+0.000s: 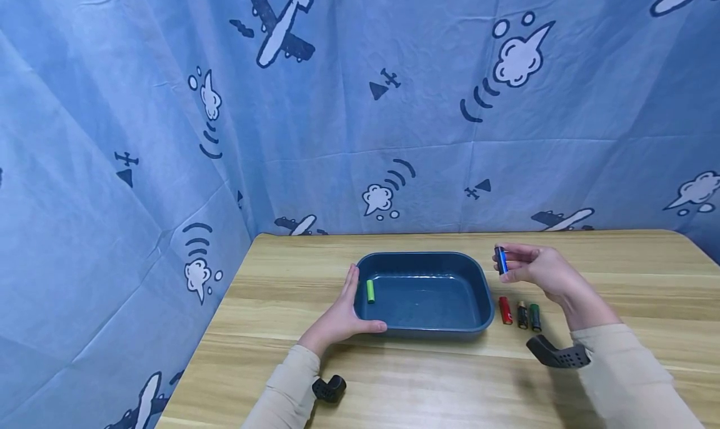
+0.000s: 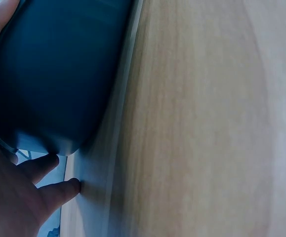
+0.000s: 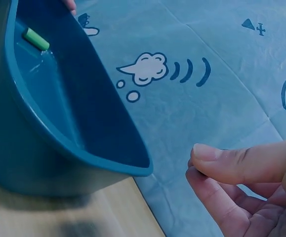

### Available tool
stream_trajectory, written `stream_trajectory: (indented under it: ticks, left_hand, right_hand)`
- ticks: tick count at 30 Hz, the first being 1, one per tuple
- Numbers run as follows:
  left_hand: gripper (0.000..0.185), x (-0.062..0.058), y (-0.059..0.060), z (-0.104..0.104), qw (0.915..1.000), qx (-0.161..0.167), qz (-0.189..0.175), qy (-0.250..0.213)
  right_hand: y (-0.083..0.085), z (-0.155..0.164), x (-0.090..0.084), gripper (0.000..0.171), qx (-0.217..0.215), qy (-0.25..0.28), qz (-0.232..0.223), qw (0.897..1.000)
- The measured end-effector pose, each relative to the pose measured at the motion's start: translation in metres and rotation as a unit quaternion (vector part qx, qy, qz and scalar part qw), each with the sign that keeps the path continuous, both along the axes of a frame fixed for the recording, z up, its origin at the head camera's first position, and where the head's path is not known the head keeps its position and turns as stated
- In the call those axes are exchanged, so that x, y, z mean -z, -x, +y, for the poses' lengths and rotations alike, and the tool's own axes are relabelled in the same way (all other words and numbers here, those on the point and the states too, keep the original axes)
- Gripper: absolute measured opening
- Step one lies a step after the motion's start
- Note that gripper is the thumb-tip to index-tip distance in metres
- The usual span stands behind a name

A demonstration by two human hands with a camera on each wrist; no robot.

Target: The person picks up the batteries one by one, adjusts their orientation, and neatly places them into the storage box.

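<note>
Right hand fingers pinch blue battery beside tray; left hand grips tray's edge.

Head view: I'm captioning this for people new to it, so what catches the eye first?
The dark blue tray at the table's middle, with one green battery lying inside near its left wall. The left hand grips the tray's left rim, while the right hand pinches a blue battery just right of it, above three batteries lying on the wood.
</note>
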State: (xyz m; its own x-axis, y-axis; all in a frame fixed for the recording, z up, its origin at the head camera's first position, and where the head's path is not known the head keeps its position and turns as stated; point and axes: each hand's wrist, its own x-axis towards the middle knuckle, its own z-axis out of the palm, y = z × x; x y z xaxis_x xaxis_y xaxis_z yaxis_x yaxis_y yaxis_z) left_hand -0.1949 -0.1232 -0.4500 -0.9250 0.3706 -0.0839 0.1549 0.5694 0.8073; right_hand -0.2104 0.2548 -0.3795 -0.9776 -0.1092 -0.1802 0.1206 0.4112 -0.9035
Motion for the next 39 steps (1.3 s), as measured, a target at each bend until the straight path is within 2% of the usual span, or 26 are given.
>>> stream_trajectory:
  ticks: [5, 11, 26, 39]
  left_hand:
    - [0.12, 0.003, 0.0, 0.0, 1.0, 0.002, -0.005, 0.002]
    - [0.12, 0.0, 0.003, 0.0, 0.9999, -0.003, -0.005, 0.009]
    - [0.12, 0.001, 0.005, 0.001, 0.9998, -0.002, -0.011, 0.017]
    - [0.12, 0.0, 0.003, -0.001, 0.9999, -0.001, -0.008, 0.014]
  right_hand:
    - [0.002, -0.005, -0.001, 0.084, 0.0, -0.001, -0.004, 1.0]
    - [0.005, -0.008, -0.002, 0.08, -0.014, -0.003, 0.007, 1.0]
    - [0.006, -0.006, -0.001, 0.083, -0.004, -0.009, 0.006, 1.0]
    - [0.008, -0.019, 0.0, 0.075, -0.015, 0.032, 0.011, 0.999]
